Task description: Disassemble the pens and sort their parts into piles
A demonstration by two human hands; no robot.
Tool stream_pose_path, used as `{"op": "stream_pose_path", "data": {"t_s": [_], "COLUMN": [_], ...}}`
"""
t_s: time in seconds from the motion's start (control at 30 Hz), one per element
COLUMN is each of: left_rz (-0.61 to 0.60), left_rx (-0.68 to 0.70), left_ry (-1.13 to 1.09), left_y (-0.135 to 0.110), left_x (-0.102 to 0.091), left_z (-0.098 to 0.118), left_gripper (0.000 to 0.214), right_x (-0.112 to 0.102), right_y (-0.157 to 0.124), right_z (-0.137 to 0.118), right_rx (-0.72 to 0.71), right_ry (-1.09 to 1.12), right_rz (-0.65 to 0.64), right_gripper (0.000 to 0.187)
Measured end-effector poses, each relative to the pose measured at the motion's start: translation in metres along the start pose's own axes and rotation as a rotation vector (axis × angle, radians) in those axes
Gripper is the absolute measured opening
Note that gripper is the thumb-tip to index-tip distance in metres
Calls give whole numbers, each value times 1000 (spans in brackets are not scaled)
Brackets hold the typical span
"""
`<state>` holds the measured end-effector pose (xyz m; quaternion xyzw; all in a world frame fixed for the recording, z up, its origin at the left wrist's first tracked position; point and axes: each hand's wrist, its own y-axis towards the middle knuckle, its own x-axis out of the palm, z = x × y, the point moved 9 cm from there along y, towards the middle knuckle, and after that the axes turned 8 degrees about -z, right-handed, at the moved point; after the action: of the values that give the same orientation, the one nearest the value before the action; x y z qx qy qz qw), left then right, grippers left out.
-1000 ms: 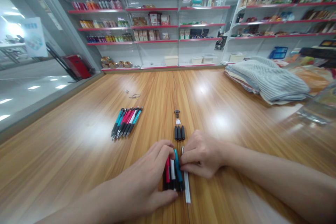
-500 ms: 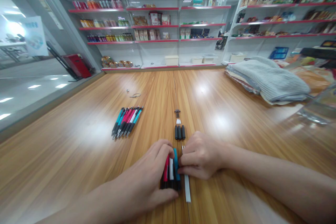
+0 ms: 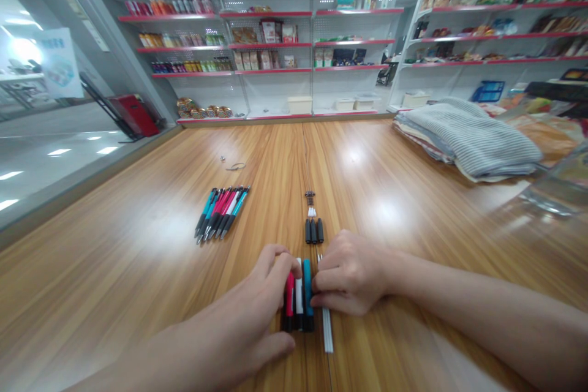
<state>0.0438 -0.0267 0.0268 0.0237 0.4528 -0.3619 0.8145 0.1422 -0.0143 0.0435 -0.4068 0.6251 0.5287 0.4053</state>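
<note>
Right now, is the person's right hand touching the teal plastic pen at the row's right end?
Touching. The head view shows the right hand with its fingertips against the side of the teal plastic pen, with no gap.

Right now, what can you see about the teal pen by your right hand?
The teal pen lies flat on the wooden table, side by side with a white pen on its left. Its upper barrel is shiny teal, probably plastic, and its lower end is black. It points away from the person, towards the shelves. The right hand sits against its right side, though I cannot tell whether they touch.
</note>
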Motion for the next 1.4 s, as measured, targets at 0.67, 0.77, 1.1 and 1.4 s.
{"op": "stream_pose_path", "data": {"t_s": [0.67,0.77,1.1,1.4], "left_rz": [-38,-36,84,-37], "left_rx": [31,30,166,246], "left_ry": [-49,-15,173,221], "left_y": [6,4,-8,-4], "left_x": [-5,-8,-24,-17], "left_z": [4,5,31,44], "left_gripper": [32,38,56,49], "right_x": [3,4,0,7], "right_y": [0,-3,-13,-13], "right_z": [2,7,38,33], "right_rx": [15,14,130,99], "right_ry": [0,114,314,275], "right_rz": [-15,-34,-68,-94], "right_gripper": [21,17,29,29]}}
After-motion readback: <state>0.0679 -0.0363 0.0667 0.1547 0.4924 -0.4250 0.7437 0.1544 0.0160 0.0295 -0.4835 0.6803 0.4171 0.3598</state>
